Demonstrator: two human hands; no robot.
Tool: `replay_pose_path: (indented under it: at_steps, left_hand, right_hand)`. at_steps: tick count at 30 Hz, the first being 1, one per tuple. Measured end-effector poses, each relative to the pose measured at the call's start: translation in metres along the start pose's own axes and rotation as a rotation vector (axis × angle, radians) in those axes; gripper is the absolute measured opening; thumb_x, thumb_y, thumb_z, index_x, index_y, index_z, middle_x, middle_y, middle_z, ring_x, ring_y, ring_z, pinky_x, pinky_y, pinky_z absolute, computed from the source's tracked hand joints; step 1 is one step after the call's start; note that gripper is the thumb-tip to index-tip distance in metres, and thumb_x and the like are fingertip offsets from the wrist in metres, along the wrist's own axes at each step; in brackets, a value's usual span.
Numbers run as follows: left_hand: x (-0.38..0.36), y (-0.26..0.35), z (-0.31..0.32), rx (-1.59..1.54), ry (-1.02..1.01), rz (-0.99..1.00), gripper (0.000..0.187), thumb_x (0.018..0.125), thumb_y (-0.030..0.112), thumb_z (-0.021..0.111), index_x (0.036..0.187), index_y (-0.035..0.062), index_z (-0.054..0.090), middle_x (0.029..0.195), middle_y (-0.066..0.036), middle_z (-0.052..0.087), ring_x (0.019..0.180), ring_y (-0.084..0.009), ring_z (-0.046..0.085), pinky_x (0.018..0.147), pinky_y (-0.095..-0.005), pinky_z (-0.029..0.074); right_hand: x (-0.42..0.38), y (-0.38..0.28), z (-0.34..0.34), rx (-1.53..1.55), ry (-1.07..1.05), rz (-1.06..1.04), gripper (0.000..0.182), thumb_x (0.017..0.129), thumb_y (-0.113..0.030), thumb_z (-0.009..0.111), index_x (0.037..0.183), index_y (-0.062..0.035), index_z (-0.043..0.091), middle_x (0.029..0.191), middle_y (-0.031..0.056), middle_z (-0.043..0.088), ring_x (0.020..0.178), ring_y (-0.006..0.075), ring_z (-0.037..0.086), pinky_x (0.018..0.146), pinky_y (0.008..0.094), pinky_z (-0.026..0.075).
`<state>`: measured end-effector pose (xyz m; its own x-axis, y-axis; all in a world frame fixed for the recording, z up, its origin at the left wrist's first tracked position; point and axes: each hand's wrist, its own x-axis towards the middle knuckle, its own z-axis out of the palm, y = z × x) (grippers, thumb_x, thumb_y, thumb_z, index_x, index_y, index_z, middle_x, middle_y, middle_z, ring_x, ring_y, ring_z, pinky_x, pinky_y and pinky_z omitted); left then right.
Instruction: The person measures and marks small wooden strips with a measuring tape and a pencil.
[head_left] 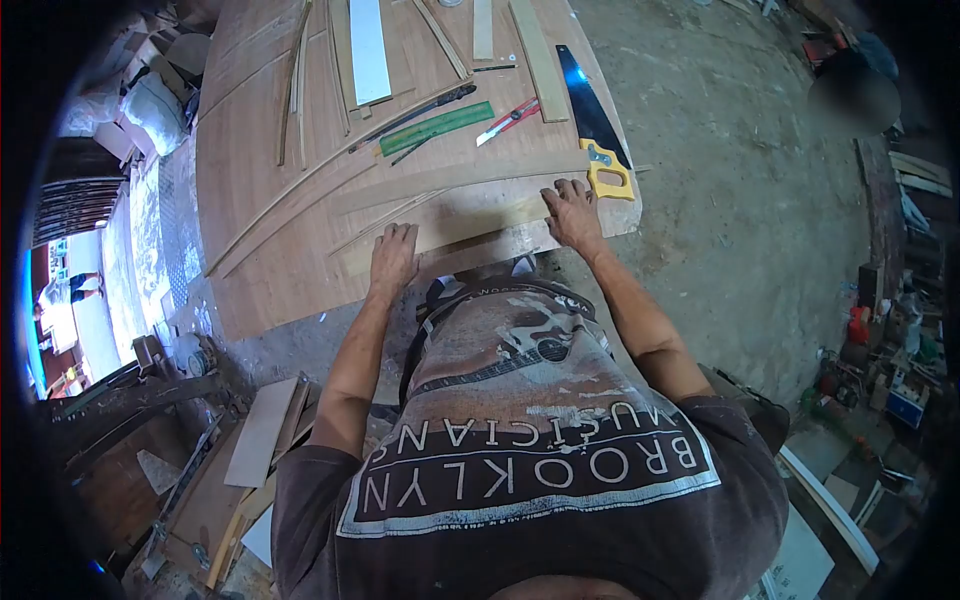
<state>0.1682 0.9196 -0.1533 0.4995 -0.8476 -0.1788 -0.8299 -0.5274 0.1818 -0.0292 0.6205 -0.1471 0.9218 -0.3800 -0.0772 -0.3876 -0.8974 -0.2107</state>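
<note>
Both your hands lie flat on the wooden strip.
Left hand (392,255) and right hand (572,210) press the strip (470,215), fingers spread; handsaw (598,140) at 1 o'clock.

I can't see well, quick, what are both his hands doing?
Left hand: open, flat on the plank.
Right hand: open, pressing on the plank, beside the saw.
</note>
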Motion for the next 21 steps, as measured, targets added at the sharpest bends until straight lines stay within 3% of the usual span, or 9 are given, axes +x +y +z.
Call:
replay_pose_path:
  at_steps: [8,11,13,17,19,20,21]
  left_hand:
    - [0.009,-0.015,0.001,-0.193,-0.023,-0.027,0.048,0.074,0.006,0.065,0.12,-0.0015,0.056,0.122,-0.021,0.057,0.114,-0.0382,0.052,0.098,-0.0422,0.043]
    - [0.016,-0.025,-0.003,-0.34,-0.114,-0.043,0.044,0.077,0.005,0.062,0.12,-0.0028,0.058,0.122,-0.024,0.058,0.114,-0.0391,0.054,0.1,-0.0402,0.042]
    - [0.019,-0.031,-0.005,-0.509,-0.173,-0.126,0.046,0.079,0.01,0.066,0.122,-0.0025,0.058,0.123,-0.025,0.058,0.117,-0.0386,0.054,0.101,-0.0393,0.042]
    - [0.022,-0.033,-0.005,-0.498,-0.225,-0.146,0.046,0.082,0.012,0.065,0.125,-0.0021,0.056,0.124,-0.026,0.057,0.119,-0.0382,0.053,0.102,-0.0386,0.042]
    - [0.02,-0.028,-0.009,-0.498,-0.211,-0.177,0.045,0.081,0.012,0.066,0.123,-0.0013,0.058,0.123,-0.024,0.058,0.118,-0.0383,0.053,0.102,-0.0392,0.042]
    - [0.019,-0.027,-0.007,-0.499,-0.207,-0.183,0.045,0.081,0.012,0.066,0.123,-0.0013,0.058,0.123,-0.024,0.058,0.118,-0.0383,0.053,0.102,-0.0392,0.042]
    - [0.016,-0.027,-0.002,-0.472,-0.164,-0.139,0.046,0.08,0.012,0.065,0.123,-0.0012,0.057,0.124,-0.024,0.058,0.118,-0.0375,0.054,0.101,-0.0387,0.042]
  right_hand:
    - [0.014,0.027,0.002,0.081,-0.135,-0.063,0.049,0.079,-0.022,0.071,0.125,-0.0127,0.057,0.127,0.0095,0.054,0.121,0.0304,0.047,0.098,0.0521,0.04]
    - [0.025,0.046,0.01,0.193,-0.137,-0.145,0.045,0.082,-0.025,0.068,0.123,-0.009,0.06,0.126,0.0129,0.057,0.117,0.0339,0.051,0.097,0.0479,0.043]
    - [0.034,0.05,0.006,0.456,-0.27,-0.091,0.041,0.085,-0.028,0.065,0.119,-0.0047,0.062,0.121,0.0175,0.06,0.113,0.0377,0.055,0.097,0.0445,0.044]
    - [0.038,0.045,-0.009,0.498,-0.337,-0.037,0.041,0.086,-0.027,0.065,0.117,-0.0015,0.063,0.116,0.0205,0.062,0.11,0.0399,0.056,0.097,0.0415,0.044]
    - [0.037,0.048,-0.005,0.491,-0.282,-0.122,0.038,0.085,-0.015,0.065,0.12,0.0,0.06,0.103,0.0189,0.063,0.076,0.0272,0.066,0.07,0.036,0.053]
    - [0.035,0.05,-0.004,0.49,-0.283,-0.129,0.038,0.085,-0.015,0.065,0.12,0.0,0.06,0.103,0.0189,0.063,0.076,0.0272,0.066,0.07,0.036,0.053]
    - [0.034,0.052,-0.001,0.425,-0.248,-0.164,0.039,0.083,-0.02,0.067,0.117,-0.001,0.061,0.109,0.0187,0.062,0.092,0.033,0.061,0.082,0.0394,0.049]
